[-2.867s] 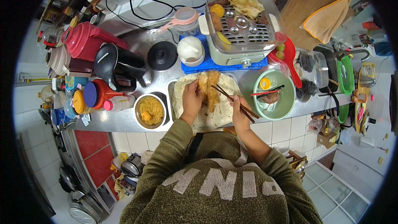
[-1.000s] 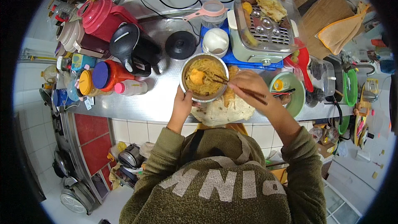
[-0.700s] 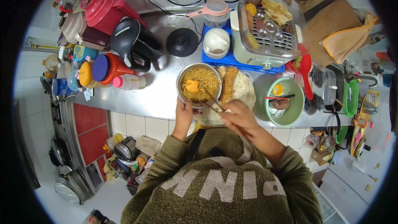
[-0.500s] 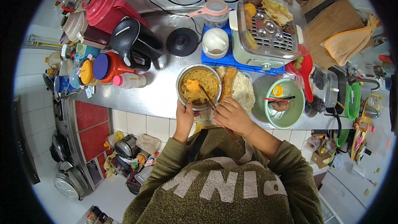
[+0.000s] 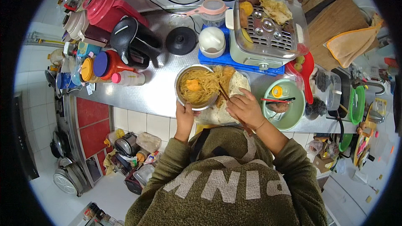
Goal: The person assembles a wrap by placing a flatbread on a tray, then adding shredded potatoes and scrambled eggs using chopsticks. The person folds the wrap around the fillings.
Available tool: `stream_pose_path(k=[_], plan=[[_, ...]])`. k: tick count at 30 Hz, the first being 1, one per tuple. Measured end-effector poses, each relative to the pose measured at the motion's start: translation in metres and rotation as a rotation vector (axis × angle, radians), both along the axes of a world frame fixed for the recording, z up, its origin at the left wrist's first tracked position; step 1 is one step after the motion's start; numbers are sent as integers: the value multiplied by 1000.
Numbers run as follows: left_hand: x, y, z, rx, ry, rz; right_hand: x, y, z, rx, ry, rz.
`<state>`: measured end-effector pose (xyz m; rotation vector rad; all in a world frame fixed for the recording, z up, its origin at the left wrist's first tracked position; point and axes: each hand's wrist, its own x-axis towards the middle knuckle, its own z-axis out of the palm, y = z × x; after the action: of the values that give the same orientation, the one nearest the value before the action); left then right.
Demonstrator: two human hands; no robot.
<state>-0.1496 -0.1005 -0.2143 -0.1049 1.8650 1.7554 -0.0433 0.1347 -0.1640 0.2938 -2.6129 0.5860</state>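
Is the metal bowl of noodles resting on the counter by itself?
No, the left hand holds the metal bowl by its rim, tilted over the flatbread.

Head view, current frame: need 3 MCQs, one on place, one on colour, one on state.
1. Where is the round steel bowl of yellow noodles?
A. On the floor
B. Over the steel counter's front edge, left of the green bowl
C. Inside the steamer

2. What colour is the round plastic bowl with chopsticks laid across it?
A. Light green
B. Black
C. Red

3. What is the right hand doing?
A. Resting empty
B. Lifting a lid
C. Gripping dark chopsticks that point into the noodles

Answers:
1 B: the left hand holds it at the steel counter edge.
2 A: its rim and wall are pale green.
3 C: the fingers close round the sticks.
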Motion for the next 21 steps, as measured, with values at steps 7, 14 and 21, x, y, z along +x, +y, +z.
stream_pose_path(k=[7,14,21], plan=[[-1,-4,0,4,-6,5,2,8,3,-416,-126,-225],[-4,-14,-6,-23,-39,17,6,6,5,-757,-172,-524],[-4,-15,-7,27,4,-33,-13,-15,25,-275,-104,30]])
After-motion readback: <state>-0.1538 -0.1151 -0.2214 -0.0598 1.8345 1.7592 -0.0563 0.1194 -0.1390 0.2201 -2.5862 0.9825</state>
